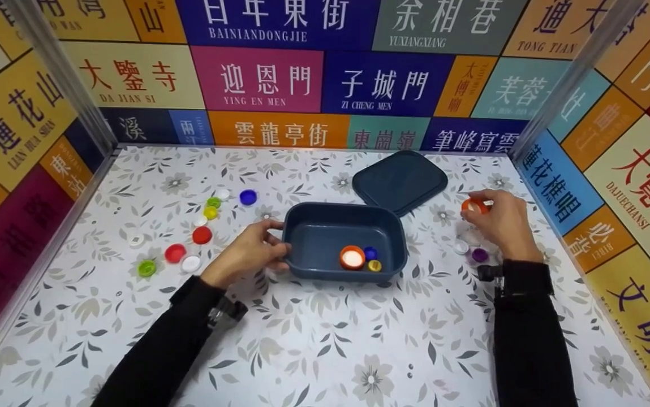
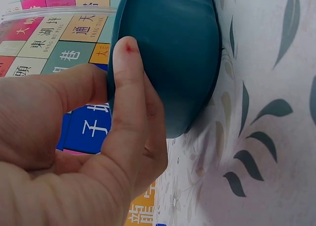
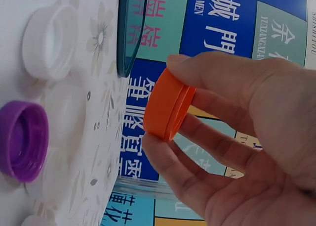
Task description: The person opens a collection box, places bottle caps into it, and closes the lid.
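- Fingers of the left hand (image 1: 245,252) are curled onto the left end of the dark blue box (image 1: 316,243), so that's the hand right at the box
- box's long axis runs side to side, pretty much pointing from the left hand over toward the right one
- inside, toward its right end: an orange-rimmed cap (image 1: 352,258), a blue cap (image 1: 371,253) and a gold cap (image 1: 374,265)
- lid (image 1: 401,180) lies flat just behind the box's back right corner
- white cap (image 1: 460,246) and purple cap (image 1: 479,255) sit near the right wrist, on my side of the orange one
- orange cap (image 3: 165,105) is off the table, right of the box with a gap between, about level with its back rim
- right hand (image 1: 506,223) pinches that cap, thumb against fingertip, box off to its left
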Available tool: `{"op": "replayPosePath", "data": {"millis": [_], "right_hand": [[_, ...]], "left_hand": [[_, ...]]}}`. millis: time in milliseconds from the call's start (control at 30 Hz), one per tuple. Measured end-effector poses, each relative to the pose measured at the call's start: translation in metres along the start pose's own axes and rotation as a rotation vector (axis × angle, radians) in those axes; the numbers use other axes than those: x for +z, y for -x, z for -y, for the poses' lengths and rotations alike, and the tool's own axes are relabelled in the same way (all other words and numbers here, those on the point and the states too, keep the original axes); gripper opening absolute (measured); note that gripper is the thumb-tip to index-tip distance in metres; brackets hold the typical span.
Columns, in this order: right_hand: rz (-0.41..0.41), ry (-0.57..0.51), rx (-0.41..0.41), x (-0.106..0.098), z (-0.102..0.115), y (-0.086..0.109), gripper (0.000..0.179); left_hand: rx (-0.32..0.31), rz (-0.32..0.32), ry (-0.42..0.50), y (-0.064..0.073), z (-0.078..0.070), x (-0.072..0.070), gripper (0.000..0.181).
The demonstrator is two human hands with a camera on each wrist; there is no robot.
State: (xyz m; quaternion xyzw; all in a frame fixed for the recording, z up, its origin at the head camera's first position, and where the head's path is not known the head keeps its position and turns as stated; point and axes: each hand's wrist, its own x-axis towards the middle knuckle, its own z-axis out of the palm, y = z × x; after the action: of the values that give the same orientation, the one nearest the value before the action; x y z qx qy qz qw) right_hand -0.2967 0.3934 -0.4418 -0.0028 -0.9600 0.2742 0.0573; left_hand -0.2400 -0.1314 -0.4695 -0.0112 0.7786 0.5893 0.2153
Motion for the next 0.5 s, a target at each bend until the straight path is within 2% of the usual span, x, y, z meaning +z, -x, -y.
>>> {"op": "replayPosePath", "data": {"millis": [267, 367, 500], "right_hand": [[-0.065, 0.001, -0.169, 0.006, 0.023, 0.004, 0.044], [-0.094, -0.008, -0.239, 0.009, 0.031, 0.006, 0.042], [-0.094, -0.028, -0.297, 0.013, 0.046, 0.009, 0.042]], "left_hand": [[-0.002, 0.000, -0.027, 0.001, 0.001, -0.001, 0.064], [0.017, 0.002, -0.021, 0.001, 0.002, -0.001, 0.063], [0.037, 0.005, -0.002, 0.000, 0.004, -0.002, 0.062]]}}
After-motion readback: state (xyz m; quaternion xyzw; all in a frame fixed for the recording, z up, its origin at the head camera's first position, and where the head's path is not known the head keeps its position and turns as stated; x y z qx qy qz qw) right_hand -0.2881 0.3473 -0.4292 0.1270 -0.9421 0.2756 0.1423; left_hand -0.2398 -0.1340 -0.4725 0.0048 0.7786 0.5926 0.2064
